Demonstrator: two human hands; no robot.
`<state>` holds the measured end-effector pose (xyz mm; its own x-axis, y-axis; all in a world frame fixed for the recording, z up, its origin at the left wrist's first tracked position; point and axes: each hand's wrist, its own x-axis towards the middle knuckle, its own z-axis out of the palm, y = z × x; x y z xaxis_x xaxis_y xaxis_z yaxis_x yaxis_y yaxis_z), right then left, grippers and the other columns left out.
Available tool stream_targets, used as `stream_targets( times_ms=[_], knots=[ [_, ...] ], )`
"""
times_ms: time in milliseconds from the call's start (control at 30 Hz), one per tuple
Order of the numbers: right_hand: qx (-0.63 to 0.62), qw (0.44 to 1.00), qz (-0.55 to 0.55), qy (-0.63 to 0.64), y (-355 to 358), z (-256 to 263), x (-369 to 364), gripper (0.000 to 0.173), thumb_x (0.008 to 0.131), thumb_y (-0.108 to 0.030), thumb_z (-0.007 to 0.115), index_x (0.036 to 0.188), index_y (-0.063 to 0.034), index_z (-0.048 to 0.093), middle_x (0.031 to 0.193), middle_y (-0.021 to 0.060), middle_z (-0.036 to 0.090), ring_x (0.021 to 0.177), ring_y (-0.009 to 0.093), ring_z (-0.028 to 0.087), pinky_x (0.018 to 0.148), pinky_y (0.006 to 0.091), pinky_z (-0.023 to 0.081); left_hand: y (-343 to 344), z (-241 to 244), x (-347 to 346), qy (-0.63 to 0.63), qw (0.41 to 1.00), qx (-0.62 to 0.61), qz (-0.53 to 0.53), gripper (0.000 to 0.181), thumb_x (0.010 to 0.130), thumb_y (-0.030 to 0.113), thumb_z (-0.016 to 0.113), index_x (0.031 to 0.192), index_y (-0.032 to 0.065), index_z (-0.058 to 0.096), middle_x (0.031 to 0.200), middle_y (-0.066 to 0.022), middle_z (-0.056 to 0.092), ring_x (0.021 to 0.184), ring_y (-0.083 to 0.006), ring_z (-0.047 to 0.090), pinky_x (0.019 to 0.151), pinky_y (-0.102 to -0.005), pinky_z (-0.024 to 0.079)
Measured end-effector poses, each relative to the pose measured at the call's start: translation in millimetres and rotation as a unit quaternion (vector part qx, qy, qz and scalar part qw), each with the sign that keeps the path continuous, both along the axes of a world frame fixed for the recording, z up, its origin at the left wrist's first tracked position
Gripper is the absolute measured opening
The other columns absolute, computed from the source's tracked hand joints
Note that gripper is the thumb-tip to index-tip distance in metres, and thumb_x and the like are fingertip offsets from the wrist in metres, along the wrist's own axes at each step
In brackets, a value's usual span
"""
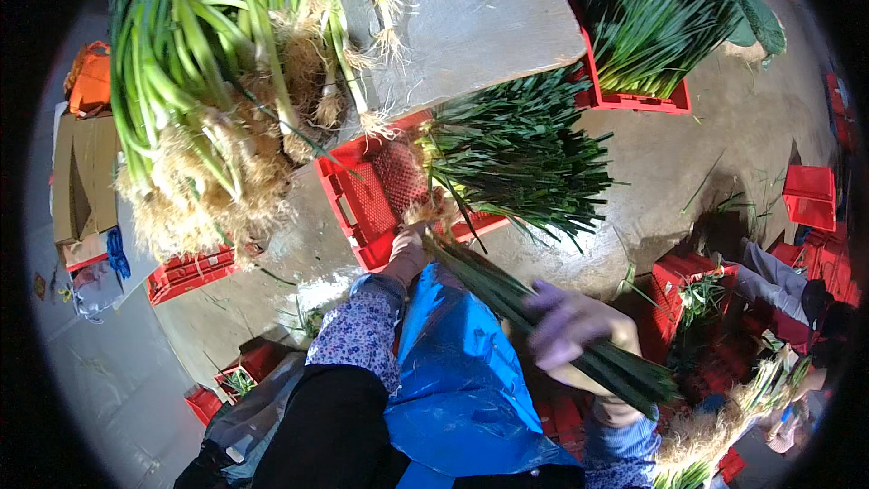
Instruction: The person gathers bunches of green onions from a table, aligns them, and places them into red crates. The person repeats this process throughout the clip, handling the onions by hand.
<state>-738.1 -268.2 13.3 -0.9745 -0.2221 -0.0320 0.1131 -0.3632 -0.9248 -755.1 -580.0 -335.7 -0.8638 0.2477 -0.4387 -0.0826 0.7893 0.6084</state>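
My left hand (409,251) grips the root end of a bunch of long green leafy alliums (485,285), beside the red plastic crate (356,198). Lower right, my right hand (577,329), blurred and with purple-covered fingers, closes around the dark leaves of that bunch near their tips. The bunch slants down to the right across my blue plastic apron (461,380). Inside the crate lie trimmed allium greens (523,156), leaves pointing right over its side. A heap of scallion-like plants with tangled pale roots (210,197) sits on the table to the upper left.
The grey tabletop (475,13) has a rounded corner above the crate. Another red crate (638,105) holds upright greens. Red crates (811,197) stand at right, near a seated person's trousered leg (774,272). Rooted plants (713,428) lie lower right. A cardboard box (85,176) is at left.
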Motion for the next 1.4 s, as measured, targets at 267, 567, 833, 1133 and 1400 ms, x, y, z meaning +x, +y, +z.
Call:
stream_targets(
  times_ms=[267,567,833,1133,1400],
  knots=[
    [0.496,0.861,0.101,-0.055,-54.4,-266.5,-33.8,0.049,0.084,-0.009,0.065,0.133,-0.0104,0.057,0.123,0.0178,0.062,0.104,0.033,0.063,0.088,0.0377,0.053,86.0,-32.9,-35.1,-0.047,0.972,0.218,0.080,0.057,0.079,0.024,0.077,0.130,0.0136,0.055,0.107,-0.0145,0.070,0.089,-0.0338,0.070,0.078,-0.0410,0.056],
    [0.439,0.860,-0.105,-0.239,-25.5,-234.1,-56.9,0.067,0.087,-0.016,0.073,0.143,-0.0021,0.041,0.114,0.0196,0.066,0.098,0.027,0.066,0.085,0.0329,0.053,133.3,-196.6,-81.9,0.053,0.987,0.150,-0.032,0.036,0.092,0.029,0.053,0.117,0.0084,0.068,0.105,-0.0170,0.071,0.102,-0.0348,0.066,0.090,-0.0425,0.050],
    [0.376,0.854,-0.240,-0.269,14.7,-158.0,27.8,0.065,0.086,-0.019,0.071,0.144,-0.0082,0.044,0.107,0.0209,0.068,0.088,0.030,0.069,0.077,0.0406,0.055,131.1,-134.8,-124.4,-0.063,0.984,0.169,-0.005,0.031,0.094,0.031,0.056,0.110,0.0084,0.069,0.104,-0.0140,0.069,0.094,-0.0307,0.064,0.082,-0.0423,0.052],
    [0.413,0.774,-0.198,-0.437,48.5,-94.4,243.8,0.055,0.090,-0.026,0.063,0.138,-0.0032,0.050,0.125,0.0238,0.062,0.115,0.039,0.060,0.098,0.0431,0.048,130.8,-34.9,-165.0,-0.238,0.951,0.195,-0.032,0.029,0.096,0.026,0.056,0.117,0.0064,0.061,0.113,-0.0098,0.064,0.092,-0.0249,0.060,0.083,-0.0403,0.052],
    [0.347,0.654,-0.491,-0.460,17.3,-37.8,488.3,0.055,0.091,-0.032,0.060,0.136,-0.0019,0.051,0.126,0.0241,0.061,0.119,0.040,0.057,0.102,0.0467,0.045,213.8,137.7,-129.2,0.204,0.828,-0.296,-0.431,0.024,0.081,0.015,0.066,0.099,-0.0008,0.067,0.093,-0.0181,0.071,0.079,-0.0355,0.069,0.071,-0.0413,0.056]
  ],
)
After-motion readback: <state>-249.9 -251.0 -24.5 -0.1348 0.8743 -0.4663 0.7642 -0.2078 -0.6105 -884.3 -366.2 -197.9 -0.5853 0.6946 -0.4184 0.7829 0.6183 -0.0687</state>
